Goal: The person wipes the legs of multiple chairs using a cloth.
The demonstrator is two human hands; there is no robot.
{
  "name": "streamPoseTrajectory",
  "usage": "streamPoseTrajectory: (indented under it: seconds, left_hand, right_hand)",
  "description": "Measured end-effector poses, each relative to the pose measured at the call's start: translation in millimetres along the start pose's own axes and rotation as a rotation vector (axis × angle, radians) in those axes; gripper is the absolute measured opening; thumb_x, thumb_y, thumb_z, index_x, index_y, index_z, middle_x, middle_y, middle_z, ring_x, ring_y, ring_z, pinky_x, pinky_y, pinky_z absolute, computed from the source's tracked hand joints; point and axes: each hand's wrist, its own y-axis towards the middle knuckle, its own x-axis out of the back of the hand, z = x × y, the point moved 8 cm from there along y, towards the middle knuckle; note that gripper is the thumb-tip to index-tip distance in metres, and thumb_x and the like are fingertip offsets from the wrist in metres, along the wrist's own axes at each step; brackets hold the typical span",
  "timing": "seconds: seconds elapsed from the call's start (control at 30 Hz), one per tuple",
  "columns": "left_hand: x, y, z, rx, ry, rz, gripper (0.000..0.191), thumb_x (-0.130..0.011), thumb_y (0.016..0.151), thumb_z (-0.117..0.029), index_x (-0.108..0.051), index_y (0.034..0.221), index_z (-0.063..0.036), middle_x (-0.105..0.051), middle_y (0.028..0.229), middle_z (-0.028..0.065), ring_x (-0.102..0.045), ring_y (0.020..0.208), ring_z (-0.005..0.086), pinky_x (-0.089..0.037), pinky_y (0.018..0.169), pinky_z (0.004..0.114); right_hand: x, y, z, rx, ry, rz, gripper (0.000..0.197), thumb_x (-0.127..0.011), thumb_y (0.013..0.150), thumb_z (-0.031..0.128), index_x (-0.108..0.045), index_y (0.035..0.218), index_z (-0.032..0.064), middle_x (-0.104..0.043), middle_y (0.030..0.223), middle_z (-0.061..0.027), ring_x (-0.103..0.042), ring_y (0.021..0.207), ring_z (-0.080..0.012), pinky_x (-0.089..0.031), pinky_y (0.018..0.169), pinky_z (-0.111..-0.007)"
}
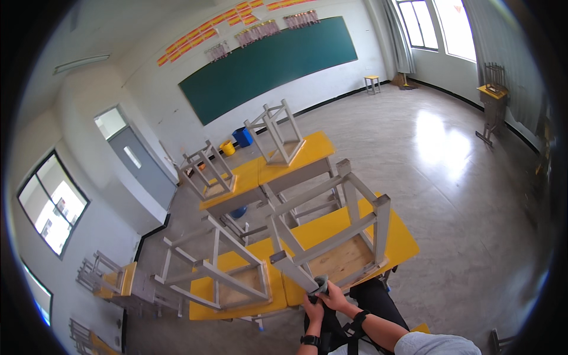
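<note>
Both hands are together at the near edge of a yellow-topped desk [401,242]. My right hand [336,297] grips a dark grey-green piece of what looks like cloth [321,282], bunched up. Just below it, my left hand [314,310] has its fingers on the lower part of the same cloth. An upturned wooden stool [341,261] rests seat-down on this desk, its grey legs pointing up. One leg [295,273] slants right beside the cloth; whether they touch, I cannot tell. A second upturned stool [239,288] lies to the left, on the adjoining desk [204,306].
Ahead, another desk pair [319,144] carries two more upturned stools. A blue bin [242,137] and a yellow bucket [227,147] stand below the green chalkboard [270,71]. Desks with stools line the left wall. At right by the curtain is a single desk [492,95].
</note>
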Motion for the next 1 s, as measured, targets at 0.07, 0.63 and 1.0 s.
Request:
streamPoseTrajectory:
  seconds: [0.07,0.63,1.0]
  left_hand:
    - [0,1,6,-0.002,-0.012,0.012,0.042,-0.071,0.086,-0.015,-0.055,0.121,0.0021,-0.065,0.109,0.0227,-0.063,0.103,0.0359,-0.047,0.089,0.041]
    - [2,1,-4,0.013,-0.005,0.0,0.041,-0.072,0.083,-0.009,-0.054,0.118,0.0044,-0.063,0.111,0.0216,-0.061,0.103,0.0332,-0.046,0.092,0.039]
    - [-1,-2,-31,0.021,-0.087,0.022,0.04,-0.068,0.088,-0.006,-0.053,0.123,0.0036,-0.063,0.117,0.0167,-0.061,0.108,0.0243,-0.047,0.095,0.036]
  right_hand:
    - [-2,-2,-3,-0.034,-0.024,-0.021,0.045,-0.072,0.087,0.02,-0.052,0.125,0.0051,-0.063,0.112,-0.0225,-0.057,0.109,-0.0454,-0.049,0.088,-0.045]
    - [-6,0,-21,-0.051,-0.075,-0.004,0.045,-0.073,0.087,0.025,-0.049,0.116,0.0011,-0.06,0.108,-0.0293,-0.054,0.107,-0.0497,-0.048,0.085,-0.048]
    - [-2,-1,-8,-0.061,-0.063,0.016,0.05,-0.073,0.087,0.021,-0.048,0.126,0.0034,-0.06,0.113,-0.0249,-0.055,0.108,-0.0467,-0.047,0.087,-0.047]
